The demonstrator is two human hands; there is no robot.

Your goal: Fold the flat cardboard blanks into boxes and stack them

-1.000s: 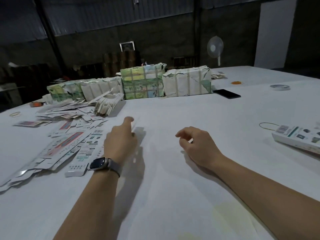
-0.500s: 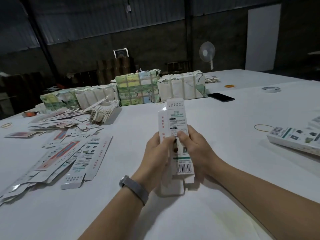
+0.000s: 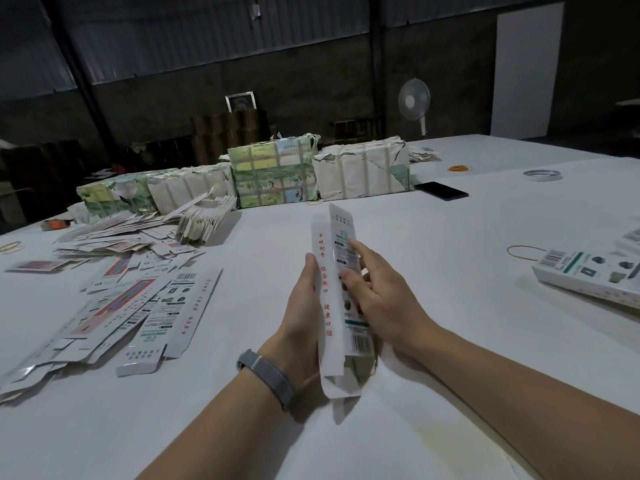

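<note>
Standing nearly on end between both hands, the box (image 3: 334, 299) is half opened out from its flat blank, its long axis running from the person's chest away toward the far bundles, top end tipped slightly forward and left. Its lower flap hangs just above the table (image 3: 450, 254), whether touching it I cannot tell. The narrow side with red characters faces left; the printed face with a barcode near the bottom faces right.

The left hand (image 3: 301, 320) cups the box's left side, thumb laid up along the red-lettered panel, the other fingers hidden behind the cardboard, so it holds the box from that side. A grey mesh wristband (image 3: 266, 377) sits on that wrist. The right hand (image 3: 377, 299) presses on the printed face, forefinger stretched out along it and the remaining fingers curled against the panel, thumb out of sight.

Left of the hands, loose flat blanks (image 3: 138, 306) lie scattered and overlapping on the table, with a fanned pile (image 3: 204, 220) behind them. Off to the right edge lies a finished box (image 3: 588, 275) on its side, a rubber band (image 3: 523, 252) just beside it. Farther back, wrapped bundles (image 3: 277, 174) line up across the table, a dark phone (image 3: 441, 190) near their right end, and a tape roll (image 3: 542, 174) beyond.
</note>
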